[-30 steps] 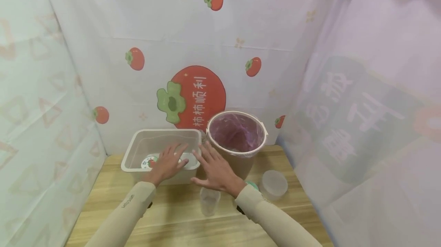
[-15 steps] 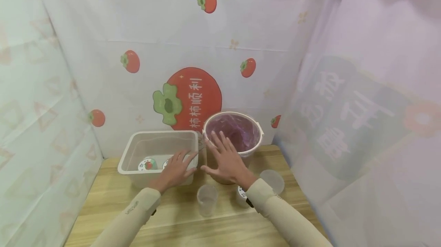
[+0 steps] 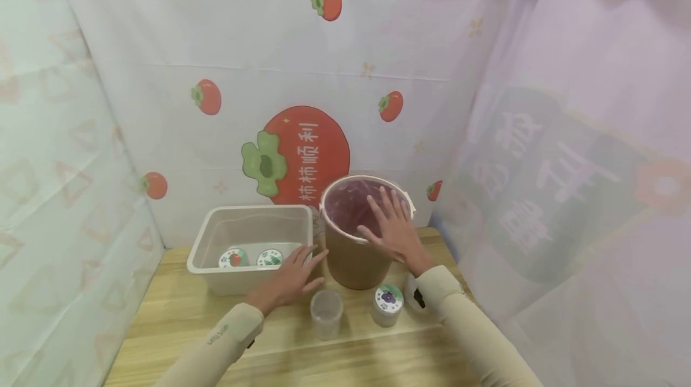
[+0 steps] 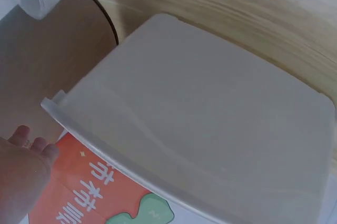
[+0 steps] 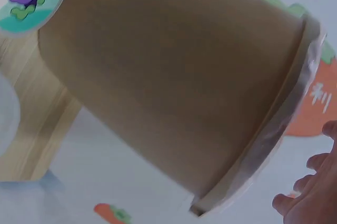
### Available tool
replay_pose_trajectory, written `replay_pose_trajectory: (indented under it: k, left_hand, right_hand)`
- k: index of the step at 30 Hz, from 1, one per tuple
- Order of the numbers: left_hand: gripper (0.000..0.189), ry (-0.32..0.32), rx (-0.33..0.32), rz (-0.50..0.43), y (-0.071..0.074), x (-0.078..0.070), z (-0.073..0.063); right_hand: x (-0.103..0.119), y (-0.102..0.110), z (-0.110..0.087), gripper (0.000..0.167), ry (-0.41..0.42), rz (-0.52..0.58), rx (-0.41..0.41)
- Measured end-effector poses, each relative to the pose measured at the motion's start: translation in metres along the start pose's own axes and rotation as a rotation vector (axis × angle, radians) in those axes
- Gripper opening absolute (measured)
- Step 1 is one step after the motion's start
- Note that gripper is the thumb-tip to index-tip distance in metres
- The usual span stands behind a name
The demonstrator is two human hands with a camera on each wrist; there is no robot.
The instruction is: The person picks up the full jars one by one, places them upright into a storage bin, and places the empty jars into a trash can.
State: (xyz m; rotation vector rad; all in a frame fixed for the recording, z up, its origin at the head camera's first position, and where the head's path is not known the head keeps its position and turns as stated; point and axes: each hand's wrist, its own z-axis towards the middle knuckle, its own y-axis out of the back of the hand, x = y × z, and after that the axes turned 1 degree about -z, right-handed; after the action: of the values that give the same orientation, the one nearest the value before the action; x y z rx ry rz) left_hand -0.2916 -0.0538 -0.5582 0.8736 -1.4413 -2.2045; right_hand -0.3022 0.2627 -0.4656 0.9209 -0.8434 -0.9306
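Observation:
My left hand (image 3: 290,279) hovers with spread fingers beside the right front corner of a translucent white tub (image 3: 232,283). Inside the tub lie two round labelled lids, one with a red picture (image 3: 233,258), one with a green picture (image 3: 270,258). My right hand (image 3: 396,234) is held, fingers spread, over the front right rim of a brown waste bin (image 3: 353,267) with a purple liner. Neither hand holds anything. A clear plastic cup (image 3: 326,314) stands just in front of the left fingers. The right wrist view shows the right hand (image 5: 313,192) apart from the bin's rim.
In front of the bin stands a small jar (image 3: 387,304) whose lid bears a purple flower. Beside it a clear round container (image 3: 412,291) is partly hidden by the right sleeve. Printed cloth walls (image 3: 216,27) enclose the wooden table (image 3: 291,363).
My right hand has moved right, from between tub and bin to over the bin's right side, uncovering the jar. My left hand has shifted right and slightly down, off the tub's front rim.

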Motion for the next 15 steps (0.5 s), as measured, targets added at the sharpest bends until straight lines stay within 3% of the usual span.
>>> replay_pose_trajectory:
  k: [5, 15]
  left_hand:
    - [0.073, 0.032, 0.105, -0.03, -0.003, -0.007, -0.006]
    - [0.079, 0.005, 0.133, 0.05, -0.013, -0.015, -0.016]
  right_hand:
    - [-0.022, 0.005, 0.001, 0.086, -0.085, 0.035, 0.023]
    - [-0.057, 0.01, 0.001, 0.081, -0.15, -0.036, 0.084]
